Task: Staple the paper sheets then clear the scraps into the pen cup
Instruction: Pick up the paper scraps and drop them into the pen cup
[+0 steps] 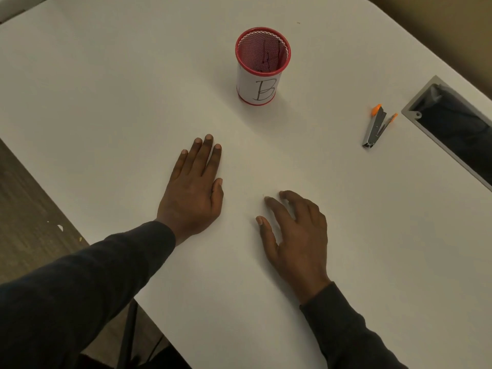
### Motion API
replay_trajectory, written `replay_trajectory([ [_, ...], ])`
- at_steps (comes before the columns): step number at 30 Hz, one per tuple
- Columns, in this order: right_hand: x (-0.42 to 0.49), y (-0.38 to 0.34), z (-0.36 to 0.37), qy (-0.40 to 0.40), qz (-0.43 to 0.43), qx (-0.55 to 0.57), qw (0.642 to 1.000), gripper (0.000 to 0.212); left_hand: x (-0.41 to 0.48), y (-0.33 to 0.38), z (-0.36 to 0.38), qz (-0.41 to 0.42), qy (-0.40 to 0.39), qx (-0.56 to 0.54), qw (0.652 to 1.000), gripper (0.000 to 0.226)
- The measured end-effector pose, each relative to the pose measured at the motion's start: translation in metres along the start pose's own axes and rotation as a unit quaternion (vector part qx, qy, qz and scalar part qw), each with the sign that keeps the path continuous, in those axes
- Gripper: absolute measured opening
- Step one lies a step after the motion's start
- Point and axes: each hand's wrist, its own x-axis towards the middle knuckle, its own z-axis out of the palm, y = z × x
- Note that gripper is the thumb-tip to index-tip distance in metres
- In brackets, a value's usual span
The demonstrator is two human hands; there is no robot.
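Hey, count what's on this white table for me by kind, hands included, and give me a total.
Pen cup: 1
Stapler: 1
Grey-rimmed tray: 1
Hands: 2, left hand and right hand
Total: 5

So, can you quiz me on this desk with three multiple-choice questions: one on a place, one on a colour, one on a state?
1. Where does the stapler lie? A) right of the pen cup B) inside the pen cup C) on the floor
2. What colour is the pen cup's rim? A) blue B) red C) green
3. How does the left hand lie? A) in a fist B) gripping the stapler C) flat on the table
Answers: 1 A, it lies apart on the table's right side; 2 B, a red rim tops the mesh; 3 C, fingers straight, palm down.
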Motion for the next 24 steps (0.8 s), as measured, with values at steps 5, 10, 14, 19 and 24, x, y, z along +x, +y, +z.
replay_trajectory([
  [5,0.029,0.011,-0.003,-0.01,-0.011,0.093,0.996,0.02,-0.001,0.0,0.001,0.002,0.005,0.003,1.0,0.067],
  [10,0.065,0.023,-0.016,-0.132,-0.076,0.097,0.984,0.017,-0.001,0.0,0.0,0.001,0.002,0.003,1.0,0.068],
  [14,0.084,0.029,-0.024,-0.182,-0.136,0.085,0.97,0.015,0.0,0.0,0.0,0.002,0.003,0.004,1.0,0.068],
  [19,0.092,0.028,-0.027,-0.193,-0.191,0.051,0.961,0.016,0.0,-0.001,0.001,0.003,0.001,0.003,1.0,0.068],
  [24,0.095,0.024,-0.032,-0.221,-0.233,0.004,0.947,0.021,0.0,-0.002,0.001,0.004,0.001,0.005,1.0,0.068],
])
